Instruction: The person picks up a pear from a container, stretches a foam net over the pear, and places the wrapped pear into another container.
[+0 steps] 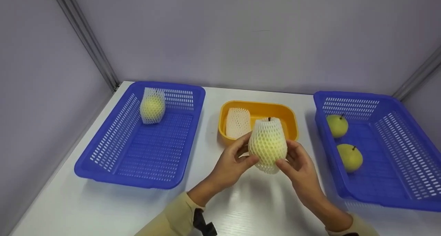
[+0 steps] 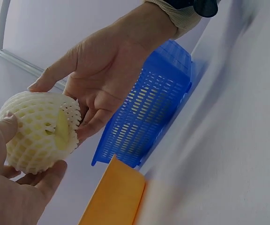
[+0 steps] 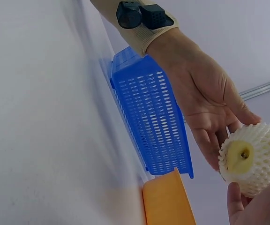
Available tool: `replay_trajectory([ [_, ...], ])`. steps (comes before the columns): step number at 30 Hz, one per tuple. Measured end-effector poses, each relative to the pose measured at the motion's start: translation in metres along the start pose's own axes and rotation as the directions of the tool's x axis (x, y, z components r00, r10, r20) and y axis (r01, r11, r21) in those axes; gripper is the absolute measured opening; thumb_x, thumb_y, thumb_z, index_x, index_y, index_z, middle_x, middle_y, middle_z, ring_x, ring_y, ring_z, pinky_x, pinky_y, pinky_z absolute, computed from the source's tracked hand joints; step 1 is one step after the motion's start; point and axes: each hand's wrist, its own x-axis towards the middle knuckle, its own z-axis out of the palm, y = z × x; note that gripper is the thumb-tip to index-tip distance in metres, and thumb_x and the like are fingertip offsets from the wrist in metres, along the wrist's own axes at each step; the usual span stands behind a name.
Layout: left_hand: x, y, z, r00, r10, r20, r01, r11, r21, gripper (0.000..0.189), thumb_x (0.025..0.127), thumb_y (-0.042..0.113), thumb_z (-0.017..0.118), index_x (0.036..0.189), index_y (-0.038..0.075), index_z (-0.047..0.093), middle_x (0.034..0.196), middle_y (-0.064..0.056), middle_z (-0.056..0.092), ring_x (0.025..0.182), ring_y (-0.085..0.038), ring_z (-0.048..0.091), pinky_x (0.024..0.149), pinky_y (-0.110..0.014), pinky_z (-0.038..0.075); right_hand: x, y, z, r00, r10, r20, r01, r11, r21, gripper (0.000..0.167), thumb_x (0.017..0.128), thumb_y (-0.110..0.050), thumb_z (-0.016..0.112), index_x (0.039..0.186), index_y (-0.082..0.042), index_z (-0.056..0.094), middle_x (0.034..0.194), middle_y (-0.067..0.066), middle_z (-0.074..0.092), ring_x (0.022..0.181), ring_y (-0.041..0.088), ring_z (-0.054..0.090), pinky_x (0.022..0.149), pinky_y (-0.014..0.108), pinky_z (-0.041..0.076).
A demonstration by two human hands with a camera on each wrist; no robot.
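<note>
Between both hands a pear (image 1: 268, 147) is held up in a white foam net sleeve (image 1: 268, 125), its stem poking out at the top. My left hand (image 1: 230, 164) grips it from the left, thumb on the near side. From the right, my right hand (image 1: 303, 170) holds it the same way. The wrist views show the pear's underside (image 3: 240, 157) bare at the sleeve's lower opening. Just behind it stands a yellow tub (image 1: 260, 106) with a flattened foam net sleeve (image 1: 238, 122) inside.
A blue basket (image 1: 186, 146) at left holds one pear in a foam net (image 1: 153, 106). In the right blue basket (image 1: 382, 153) lie two bare pears, a far one (image 1: 337, 125) and a nearer one (image 1: 350, 157). A wall (image 1: 220, 39) rises behind the white table (image 1: 234, 208).
</note>
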Motion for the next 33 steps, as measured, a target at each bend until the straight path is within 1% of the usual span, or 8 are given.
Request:
replay_trajectory([
  [4,0.0,0.0,0.0,0.999,0.032,-0.023,-0.032,0.999,0.012,0.074,0.098,0.022,0.069,0.156,-0.005,0.031,0.152,-0.02,0.043,0.129,-0.028,0.052,0.106,-0.038,0.05,0.001,0.001,-0.001,1.0,-0.009,-0.019,0.009,1.0,-0.015,0.048,0.097,0.006,0.062,0.14,0.002,0.043,0.134,0.013,0.053,0.118,0.023,0.056,0.098,0.027,0.052],
  [7,-0.001,0.001,0.0,0.997,0.058,-0.045,-0.056,0.998,0.04,0.07,0.102,0.024,0.063,0.156,-0.006,0.029,0.153,-0.021,0.041,0.133,-0.03,0.049,0.109,-0.037,0.047,0.0,0.002,-0.002,0.999,-0.018,-0.026,0.018,1.0,-0.011,0.046,0.098,0.004,0.06,0.14,-0.005,0.043,0.133,0.012,0.052,0.118,0.022,0.058,0.097,0.027,0.053],
  [10,-0.001,0.002,0.0,0.994,0.078,-0.08,-0.072,0.995,0.076,0.062,0.106,0.021,0.058,0.155,-0.006,0.032,0.149,-0.021,0.044,0.133,-0.03,0.049,0.11,-0.035,0.045,-0.001,0.005,-0.004,0.999,-0.04,-0.003,0.04,0.999,0.017,0.04,0.101,0.004,0.056,0.137,-0.009,0.044,0.133,0.01,0.054,0.118,0.02,0.059,0.096,0.029,0.054],
  [13,0.0,0.002,-0.001,0.99,0.088,-0.111,-0.08,0.994,0.081,0.057,0.105,0.014,0.059,0.153,-0.006,0.035,0.143,-0.021,0.048,0.13,-0.031,0.052,0.108,-0.036,0.047,-0.001,0.007,-0.005,0.996,-0.077,0.043,0.075,0.996,0.052,0.037,0.103,0.003,0.052,0.137,-0.01,0.044,0.134,0.009,0.056,0.119,0.02,0.06,0.097,0.03,0.054],
  [17,0.001,0.001,-0.002,0.99,0.072,-0.12,-0.066,0.996,0.054,0.062,0.101,0.013,0.066,0.152,-0.005,0.036,0.141,-0.021,0.049,0.129,-0.032,0.052,0.107,-0.037,0.048,-0.001,0.008,-0.005,0.992,-0.096,0.088,0.089,0.993,0.072,0.039,0.104,0.002,0.051,0.141,-0.007,0.042,0.139,0.008,0.055,0.124,0.02,0.059,0.102,0.029,0.051],
  [24,-0.002,0.0,0.0,0.999,-0.011,-0.048,0.012,1.0,0.021,0.075,0.097,0.029,0.069,0.155,-0.005,0.034,0.149,-0.02,0.046,0.133,-0.029,0.052,0.106,-0.035,0.049,0.0,0.009,-0.002,0.998,-0.001,0.06,0.0,1.0,0.017,0.046,0.102,0.0,0.056,0.145,-0.001,0.04,0.138,0.011,0.056,0.123,0.022,0.059,0.101,0.029,0.051],
  [30,-0.002,0.0,0.002,0.998,-0.019,-0.053,0.02,0.999,0.036,0.065,0.1,0.025,0.067,0.152,-0.003,0.041,0.15,-0.018,0.048,0.132,-0.028,0.052,0.107,-0.035,0.048,0.003,0.01,-0.004,1.0,-0.002,-0.016,0.001,0.998,-0.055,0.052,0.1,0.002,0.059,0.149,0.004,0.039,0.138,0.009,0.054,0.123,0.022,0.053,0.101,0.025,0.049],
  [33,-0.002,0.0,0.002,0.997,-0.011,-0.081,0.015,0.998,0.054,0.055,0.103,0.02,0.061,0.15,-0.004,0.044,0.147,-0.018,0.05,0.131,-0.028,0.053,0.105,-0.035,0.05,0.003,0.011,-0.007,0.999,-0.038,-0.036,0.036,0.998,-0.048,0.046,0.1,0.002,0.059,0.143,0.001,0.042,0.134,0.01,0.053,0.12,0.022,0.054,0.101,0.024,0.05],
])
